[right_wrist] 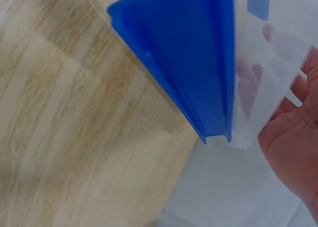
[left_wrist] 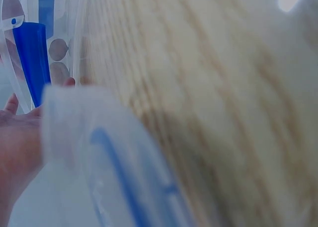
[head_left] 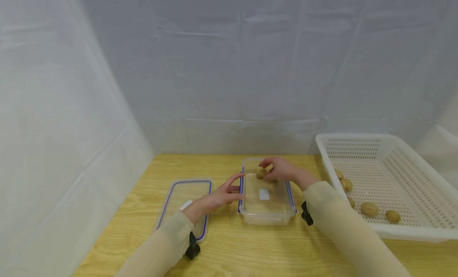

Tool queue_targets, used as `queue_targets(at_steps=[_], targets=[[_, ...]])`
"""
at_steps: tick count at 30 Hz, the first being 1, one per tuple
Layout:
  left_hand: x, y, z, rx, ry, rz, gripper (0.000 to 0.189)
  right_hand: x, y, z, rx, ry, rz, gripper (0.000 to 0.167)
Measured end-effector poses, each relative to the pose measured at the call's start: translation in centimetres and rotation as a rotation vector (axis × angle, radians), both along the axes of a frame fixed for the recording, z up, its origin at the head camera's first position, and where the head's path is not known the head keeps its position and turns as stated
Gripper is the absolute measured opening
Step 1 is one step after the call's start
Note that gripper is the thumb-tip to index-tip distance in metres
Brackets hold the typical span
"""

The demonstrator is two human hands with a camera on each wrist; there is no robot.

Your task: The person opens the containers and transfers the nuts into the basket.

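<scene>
A clear plastic food box [head_left: 266, 217] with blue-edged side flaps stands on the table. My left hand [head_left: 220, 197] rests against its left side, thumb and fingers spread. Over the far part of the box, my right hand [head_left: 282, 169] curls its thumb and fingers around a walnut [head_left: 261, 173]. Through the translucent wall in the left wrist view, round brown shapes [left_wrist: 58, 49] show low inside the box. The right wrist view has a blue side flap [right_wrist: 184, 58] close up, and the right fingers are partly hidden behind the wall.
A white perforated basket [head_left: 411, 231] stands at the right, with several walnuts [head_left: 369, 209] on its floor. The box's clear lid [head_left: 191, 184], with a blue seal, lies at the left under my left forearm. White sheeting [head_left: 229, 70] hangs behind the wooden table [head_left: 236, 253].
</scene>
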State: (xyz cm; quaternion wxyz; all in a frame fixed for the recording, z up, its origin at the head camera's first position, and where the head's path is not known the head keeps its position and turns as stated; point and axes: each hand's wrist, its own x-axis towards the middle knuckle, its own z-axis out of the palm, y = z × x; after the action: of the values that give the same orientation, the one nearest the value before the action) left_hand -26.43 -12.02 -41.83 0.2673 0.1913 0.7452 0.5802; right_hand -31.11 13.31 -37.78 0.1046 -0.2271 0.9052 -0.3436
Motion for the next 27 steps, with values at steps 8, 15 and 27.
queue_targets(at_steps=[8,15,27], targets=[[-0.15,-0.07,-0.11,-0.002,0.004,-0.003,0.072,-0.42,-0.51,-0.57,0.064,0.035,-0.004,0.050],[0.01,-0.01,0.08,-0.005,0.004,0.002,0.072,-0.49,-0.77,-0.71,0.114,0.076,0.007,0.050],[0.06,0.05,0.09,-0.008,0.001,0.011,0.071,-0.57,-0.64,-0.66,0.146,0.055,0.028,0.044]])
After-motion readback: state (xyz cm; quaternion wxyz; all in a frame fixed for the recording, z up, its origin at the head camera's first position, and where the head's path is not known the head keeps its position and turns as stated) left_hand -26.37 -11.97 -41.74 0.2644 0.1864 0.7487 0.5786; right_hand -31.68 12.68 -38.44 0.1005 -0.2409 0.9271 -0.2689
